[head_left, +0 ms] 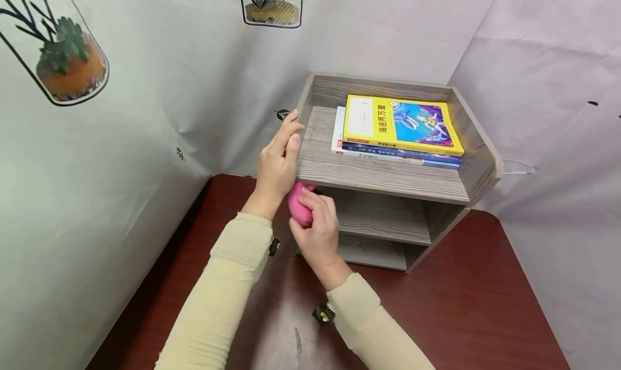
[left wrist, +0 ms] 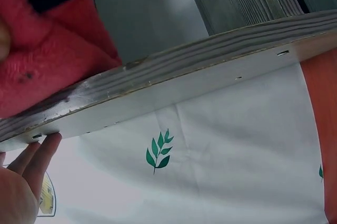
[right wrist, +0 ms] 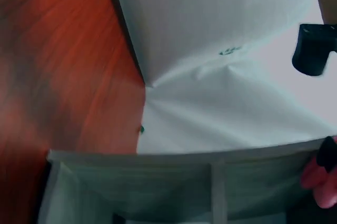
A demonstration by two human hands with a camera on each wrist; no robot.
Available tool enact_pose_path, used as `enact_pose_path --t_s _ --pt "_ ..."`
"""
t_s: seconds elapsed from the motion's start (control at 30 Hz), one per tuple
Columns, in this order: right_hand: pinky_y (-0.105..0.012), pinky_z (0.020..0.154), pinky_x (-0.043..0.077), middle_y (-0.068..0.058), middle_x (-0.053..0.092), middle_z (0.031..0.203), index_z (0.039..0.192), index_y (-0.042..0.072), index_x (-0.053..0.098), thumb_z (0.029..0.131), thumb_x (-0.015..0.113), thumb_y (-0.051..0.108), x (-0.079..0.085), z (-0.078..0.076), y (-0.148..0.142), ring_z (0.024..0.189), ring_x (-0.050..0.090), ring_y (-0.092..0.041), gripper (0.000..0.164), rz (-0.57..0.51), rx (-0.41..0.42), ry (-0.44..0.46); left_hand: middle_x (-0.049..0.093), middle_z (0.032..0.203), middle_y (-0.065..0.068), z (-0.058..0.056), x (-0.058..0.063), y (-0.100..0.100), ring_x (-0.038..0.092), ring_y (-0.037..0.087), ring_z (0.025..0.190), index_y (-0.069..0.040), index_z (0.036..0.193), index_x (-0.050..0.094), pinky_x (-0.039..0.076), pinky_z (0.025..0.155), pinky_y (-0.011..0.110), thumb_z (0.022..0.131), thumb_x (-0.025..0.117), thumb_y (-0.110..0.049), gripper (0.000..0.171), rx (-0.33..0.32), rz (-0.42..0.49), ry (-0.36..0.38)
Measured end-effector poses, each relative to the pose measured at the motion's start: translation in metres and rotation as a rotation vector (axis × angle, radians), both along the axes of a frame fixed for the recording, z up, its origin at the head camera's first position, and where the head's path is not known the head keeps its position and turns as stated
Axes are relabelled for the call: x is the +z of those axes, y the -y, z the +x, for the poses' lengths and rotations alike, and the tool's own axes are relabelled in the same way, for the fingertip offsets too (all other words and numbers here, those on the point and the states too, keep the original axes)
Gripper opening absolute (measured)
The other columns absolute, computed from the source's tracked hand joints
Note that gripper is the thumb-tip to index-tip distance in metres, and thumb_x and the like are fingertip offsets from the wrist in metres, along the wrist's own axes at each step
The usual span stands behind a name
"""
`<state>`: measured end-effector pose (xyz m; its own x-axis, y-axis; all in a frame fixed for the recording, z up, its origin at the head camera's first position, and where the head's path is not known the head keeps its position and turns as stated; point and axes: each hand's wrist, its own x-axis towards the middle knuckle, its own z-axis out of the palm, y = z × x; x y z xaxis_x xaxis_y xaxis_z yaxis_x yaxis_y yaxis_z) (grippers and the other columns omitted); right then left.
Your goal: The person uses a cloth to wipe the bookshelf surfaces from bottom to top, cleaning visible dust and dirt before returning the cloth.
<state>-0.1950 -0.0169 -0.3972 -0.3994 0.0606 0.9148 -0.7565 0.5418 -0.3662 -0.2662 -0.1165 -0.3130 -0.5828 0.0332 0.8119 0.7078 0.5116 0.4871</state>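
Between the thumb and fingers of my right hand [head_left: 317,235] is a fuzzy pink cloth [head_left: 299,204], at the front left edge of the grey wood-grain shelf unit [head_left: 378,176]. Close up in the left wrist view, the pink cloth [left wrist: 58,66] shows a dark patch and lies against the edge of the shelf's side panel [left wrist: 174,84]. My left hand [head_left: 278,162] rests on the outside of that left side panel, fingers extended. In the right wrist view only a bit of the pink cloth [right wrist: 327,187] shows at the right edge; the right hand's fingers are not visible there.
A stack of books with a yellow book [head_left: 402,124] on top lies on the unit's upper board. The unit stands on a dark red table [head_left: 461,305] with compartments below. White sheeting with printed plants [head_left: 194,62] hangs behind and at both sides.
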Motion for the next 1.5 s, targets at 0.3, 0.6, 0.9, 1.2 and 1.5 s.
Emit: enact_pose_path --t_s 0.3,0.6,0.9,1.2,1.5 --pt "-0.033 0.064 0.044 -0.007 0.062 0.092 0.102 0.011 0.061 0.062 0.07 -0.001 0.051 0.041 -0.067 0.076 0.054 -0.019 0.042 0.016 0.004 0.529 0.04 0.143 -0.006 0.003 0.003 -0.004 0.04 0.008 0.126 -0.013 0.122 0.054 0.039 0.095 0.04 0.1 0.035 -0.027 0.033 -0.028 -0.022 0.1" --pt "-0.019 0.066 0.038 -0.01 0.065 0.104 0.117 0.011 0.064 0.064 0.074 -0.008 0.127 0.068 -0.165 0.078 0.05 -0.008 0.057 0.218 -0.022 0.458 -0.001 0.154 -0.002 0.02 -0.019 0.029 0.014 0.027 0.138 -0.036 0.146 -0.004 0.02 0.106 0.048 0.082 0.054 -0.059 0.09 -0.389 0.155 0.579" --pt "-0.024 0.095 0.038 -0.011 0.061 0.119 0.113 0.006 0.065 0.066 0.07 -0.005 0.169 0.044 -0.223 0.108 0.055 -0.029 0.048 0.415 -0.332 0.123 0.036 0.142 0.018 0.02 -0.066 0.034 0.04 0.035 0.125 -0.021 0.148 0.007 0.033 0.096 0.053 0.084 0.065 -0.038 0.088 -0.224 -0.204 0.919" --pt "-0.042 0.095 0.04 -0.014 0.067 0.097 0.095 0.0 0.069 0.074 0.068 -0.006 0.149 0.012 -0.227 0.101 0.057 -0.034 0.022 0.736 -0.386 -0.02 0.055 0.121 0.024 0.019 -0.067 0.019 0.054 0.029 0.077 -0.02 0.149 0.007 0.039 0.063 0.042 0.091 0.044 -0.022 0.069 -0.016 -0.287 0.957" --pt "-0.043 0.098 0.035 -0.017 0.066 0.102 0.102 -0.004 0.067 0.073 0.064 -0.014 0.134 0.014 -0.232 0.102 0.053 -0.035 0.03 0.873 -0.369 0.043 0.059 0.113 0.022 0.018 -0.07 0.014 0.052 0.028 0.071 -0.02 0.149 0.01 0.037 0.06 0.041 0.092 0.044 -0.024 0.067 -0.013 -0.297 0.958"
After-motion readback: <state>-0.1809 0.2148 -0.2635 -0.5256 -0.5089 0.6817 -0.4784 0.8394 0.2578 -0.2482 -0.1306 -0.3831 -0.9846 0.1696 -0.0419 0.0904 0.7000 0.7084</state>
